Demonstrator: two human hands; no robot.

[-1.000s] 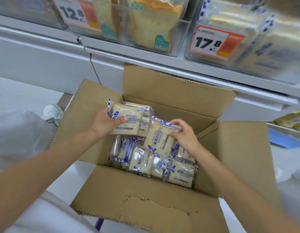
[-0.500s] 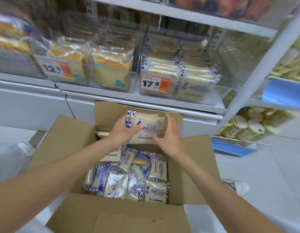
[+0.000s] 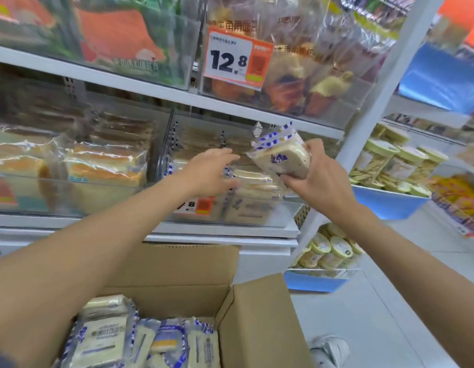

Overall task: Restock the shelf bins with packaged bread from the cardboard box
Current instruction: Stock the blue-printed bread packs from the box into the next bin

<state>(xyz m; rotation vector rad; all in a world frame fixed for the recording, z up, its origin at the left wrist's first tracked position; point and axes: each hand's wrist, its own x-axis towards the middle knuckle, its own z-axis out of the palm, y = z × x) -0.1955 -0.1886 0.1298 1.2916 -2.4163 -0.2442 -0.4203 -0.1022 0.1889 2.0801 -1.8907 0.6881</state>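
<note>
My right hand (image 3: 314, 176) grips a packaged bread (image 3: 282, 154), white with blue-checked trim, tilted up in front of the clear shelf bin (image 3: 262, 216) that holds the same packs. My left hand (image 3: 210, 172) reaches over that bin's front with fingers spread and nothing in it, resting on or just above the stacked packs. The open cardboard box (image 3: 257, 314) stands below, with several more bread packs (image 3: 105, 338) inside at the lower left.
A neighbouring bin (image 3: 71, 192) to the left holds toast loaves. The upper shelf (image 3: 177, 94) carries bins with a 12.8 price tag (image 3: 237, 58). A white shelf post (image 3: 363, 123) rises on the right, with tubs of snacks (image 3: 390, 166) beyond it. A shoe (image 3: 329, 346) shows on the floor.
Both hands have risen from the box to the shelf bin. The bread pack held by both hands is now in my right hand alone; my left hand has let go and reached into the bin.
</note>
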